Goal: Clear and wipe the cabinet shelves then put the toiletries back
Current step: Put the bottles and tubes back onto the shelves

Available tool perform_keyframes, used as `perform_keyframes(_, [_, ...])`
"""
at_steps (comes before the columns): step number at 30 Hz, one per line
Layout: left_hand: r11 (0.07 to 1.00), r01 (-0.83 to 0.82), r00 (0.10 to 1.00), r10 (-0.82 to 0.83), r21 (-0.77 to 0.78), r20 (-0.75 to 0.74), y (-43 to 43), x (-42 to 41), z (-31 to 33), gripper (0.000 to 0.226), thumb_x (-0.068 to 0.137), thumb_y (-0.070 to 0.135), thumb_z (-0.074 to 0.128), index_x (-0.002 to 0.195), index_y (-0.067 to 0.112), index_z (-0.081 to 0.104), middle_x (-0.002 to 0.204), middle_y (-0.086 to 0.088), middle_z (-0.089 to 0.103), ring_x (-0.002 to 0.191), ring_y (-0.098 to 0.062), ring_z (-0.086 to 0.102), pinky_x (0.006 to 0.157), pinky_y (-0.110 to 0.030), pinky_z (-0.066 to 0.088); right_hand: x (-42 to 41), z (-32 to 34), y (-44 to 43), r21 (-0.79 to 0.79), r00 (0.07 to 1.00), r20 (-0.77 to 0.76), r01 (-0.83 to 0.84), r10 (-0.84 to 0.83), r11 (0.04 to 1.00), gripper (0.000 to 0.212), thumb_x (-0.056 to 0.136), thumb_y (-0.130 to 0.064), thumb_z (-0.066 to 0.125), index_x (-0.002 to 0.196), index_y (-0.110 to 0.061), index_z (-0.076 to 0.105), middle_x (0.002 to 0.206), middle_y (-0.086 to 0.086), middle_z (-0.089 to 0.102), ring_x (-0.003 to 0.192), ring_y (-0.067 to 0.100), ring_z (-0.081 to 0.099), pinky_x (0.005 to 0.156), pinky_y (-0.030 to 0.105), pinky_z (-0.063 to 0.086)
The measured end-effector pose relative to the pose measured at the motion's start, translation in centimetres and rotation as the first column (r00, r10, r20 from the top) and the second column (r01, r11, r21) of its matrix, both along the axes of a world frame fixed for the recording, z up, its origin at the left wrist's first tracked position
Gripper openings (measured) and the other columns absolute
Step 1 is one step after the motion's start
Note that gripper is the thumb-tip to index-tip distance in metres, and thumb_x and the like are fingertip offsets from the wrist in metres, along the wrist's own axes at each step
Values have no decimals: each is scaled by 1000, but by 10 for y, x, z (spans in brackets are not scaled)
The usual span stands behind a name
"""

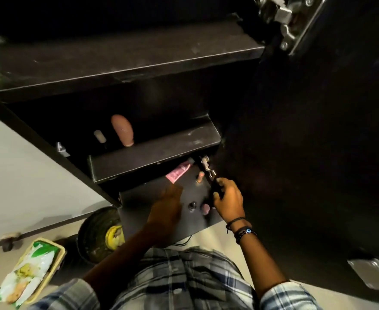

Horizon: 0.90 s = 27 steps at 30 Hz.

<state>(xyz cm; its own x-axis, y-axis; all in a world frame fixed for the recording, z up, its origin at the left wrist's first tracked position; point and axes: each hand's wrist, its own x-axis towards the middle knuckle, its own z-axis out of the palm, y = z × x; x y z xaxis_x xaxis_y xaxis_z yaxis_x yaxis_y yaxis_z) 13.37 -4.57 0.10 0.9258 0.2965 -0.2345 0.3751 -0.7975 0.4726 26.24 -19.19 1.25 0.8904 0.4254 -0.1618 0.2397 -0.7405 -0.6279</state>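
Note:
I look down into a dark cabinet with several black shelves. My left hand lies blurred over the lowest shelf, fingers extended toward a pink tube. My right hand grips a dark object at the right edge of that shelf, just below the lower door hinge. A small dark-capped item, a pinkish bottle and a small orange item stand on the lowest shelf. On the shelf above sit a tan bottle and a small white container.
The open cabinet door stands at the right, with a metal hinge at the top. On the floor at the left are a dark bucket holding something yellow, and a tray with a green-and-white packet.

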Motion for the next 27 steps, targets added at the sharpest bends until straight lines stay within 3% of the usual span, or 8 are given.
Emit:
perform_keyframes(4, [1000,22,987,-24,-13,-156,-19,25,-23,50,92,20,46,141,15,32,145,-10,32,127,-29,43,102,-39,39,-5,-11,-18,-112,991,-63,-126,120,986,33,81,-13,65,114,-14,60,114,7,56,98,27,60,83,28,47])
perform_keyframes(7, [999,37,975,-29,29,-220,-27,37,-45,50,93,25,48,140,18,34,144,-10,35,127,-28,43,102,-38,39,-11,-22,-17,-189,963,-84,-267,255,945,25,87,-21,58,112,-16,60,111,9,55,95,33,61,81,38,51])
perform_keyframes(9, [999,20,977,-12,37,-213,-28,44,-59,48,91,28,50,137,19,39,140,-10,41,120,-29,50,98,-39,44,-11,-30,-13,-226,950,-96,-313,298,923,23,91,-21,52,113,-15,59,114,11,53,96,36,61,82,42,51])
perform_keyframes(16, [998,-41,991,46,47,-128,-31,53,-87,28,97,29,42,117,19,59,115,-7,65,104,-27,62,86,-35,47,-2,-50,2,-252,930,3,-356,369,900,26,88,-5,54,113,-8,61,121,13,49,93,35,61,80,36,50])
perform_keyframes(20, [999,-15,994,21,53,-110,-29,46,-89,29,98,25,39,119,17,57,116,-7,64,106,-26,61,88,-34,44,-3,-62,-2,-254,932,9,-349,363,902,26,87,-3,53,111,-9,61,117,11,49,96,31,55,77,33,48])
perform_keyframes(27, [999,-15,997,18,41,-77,-23,33,-86,31,97,19,39,122,16,58,121,-4,64,110,-22,60,90,-31,44,-10,-78,-13,-264,914,-39,-399,403,878,26,90,-11,54,116,-11,57,124,8,48,92,32,61,79,42,53])
